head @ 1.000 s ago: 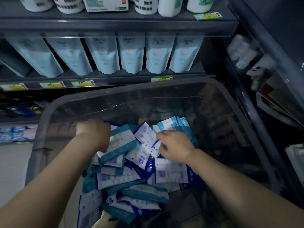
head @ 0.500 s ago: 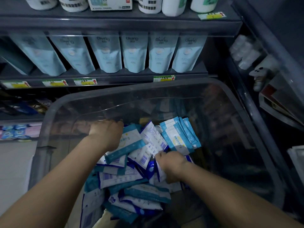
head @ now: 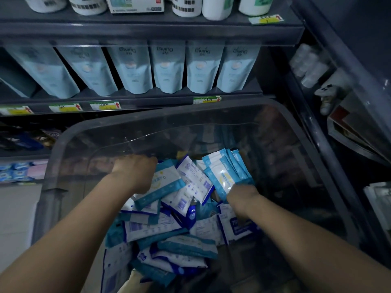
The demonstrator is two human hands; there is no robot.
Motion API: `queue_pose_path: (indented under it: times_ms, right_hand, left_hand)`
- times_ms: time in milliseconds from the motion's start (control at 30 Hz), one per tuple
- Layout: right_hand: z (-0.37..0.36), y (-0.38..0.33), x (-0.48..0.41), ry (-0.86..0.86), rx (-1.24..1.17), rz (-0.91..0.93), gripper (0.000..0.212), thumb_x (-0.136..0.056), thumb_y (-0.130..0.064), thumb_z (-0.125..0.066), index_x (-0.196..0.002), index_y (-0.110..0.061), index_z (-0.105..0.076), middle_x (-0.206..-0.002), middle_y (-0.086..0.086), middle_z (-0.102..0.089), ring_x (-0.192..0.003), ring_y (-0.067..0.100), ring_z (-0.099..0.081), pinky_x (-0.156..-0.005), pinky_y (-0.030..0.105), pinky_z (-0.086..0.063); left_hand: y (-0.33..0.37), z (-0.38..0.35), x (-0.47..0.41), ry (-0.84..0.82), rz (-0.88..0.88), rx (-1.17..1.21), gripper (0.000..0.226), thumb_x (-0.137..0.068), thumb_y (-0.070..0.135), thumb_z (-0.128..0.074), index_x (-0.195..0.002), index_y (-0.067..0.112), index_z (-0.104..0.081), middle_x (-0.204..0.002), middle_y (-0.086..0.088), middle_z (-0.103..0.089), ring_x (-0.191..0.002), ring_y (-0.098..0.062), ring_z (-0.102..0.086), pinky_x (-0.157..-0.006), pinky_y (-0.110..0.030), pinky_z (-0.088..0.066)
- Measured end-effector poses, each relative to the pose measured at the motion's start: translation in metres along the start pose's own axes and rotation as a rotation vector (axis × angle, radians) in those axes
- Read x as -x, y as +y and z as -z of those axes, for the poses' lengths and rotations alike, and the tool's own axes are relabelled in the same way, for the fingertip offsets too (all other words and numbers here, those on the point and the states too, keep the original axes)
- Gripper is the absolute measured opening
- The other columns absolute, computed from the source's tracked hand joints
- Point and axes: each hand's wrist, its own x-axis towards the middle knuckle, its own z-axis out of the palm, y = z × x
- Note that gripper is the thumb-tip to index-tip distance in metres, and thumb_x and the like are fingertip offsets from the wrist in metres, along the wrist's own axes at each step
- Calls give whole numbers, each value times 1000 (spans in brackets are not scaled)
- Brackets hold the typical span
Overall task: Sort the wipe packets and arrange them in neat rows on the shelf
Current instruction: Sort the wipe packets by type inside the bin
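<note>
One shelf [head: 169, 100] of pouches [head: 168, 68] backs clear bin [head: 169, 115]; bin holds jumbled packets [head: 169, 229], sorting underway by my reading. Right hand [head: 241, 195] grips fanned stack [head: 224, 174] of matching light-blue ones, fingers curled round lower ends, likely gathering one kind. Left hand [head: 135, 172] curls over teal-edged packet [head: 163, 187] at pile's far side; fingertips hidden, grip unclear.

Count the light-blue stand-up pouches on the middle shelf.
6. One row along the middle shelf, left to right: first pouch, second, third, fourth, fifth, sixth. More may be hidden behind them or past the left edge.
</note>
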Motion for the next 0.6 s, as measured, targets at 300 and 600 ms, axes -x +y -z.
queue_pose_path:
  times_ms: [300, 600]
  right_hand:
    - [-8, -45, -15, 71, -35, 375, 41, -77, -42, -76, -103, -17, -57, -104, 6, -60, -88, 24, -56, -67, 33, -42]
    - [5, -13, -14, 41, -730, 279, 19, -77, -20, -71, -74, -18, -52, -76, -1, -52, -65, 13, -49, -54, 26, -36]
  left_hand:
    - [-2, 0, 2, -18, 1, 8, 46, -82, 23, -65, -124, 22, -47, -125, -1, -56, -111, -23, -56, -83, -35, -48]
    - [-3, 1, -1, -56, 3, 31, 51, -81, 24, -69, -127, 22, -46, -126, 0, -56, -112, -22, -56, -84, -33, -49]
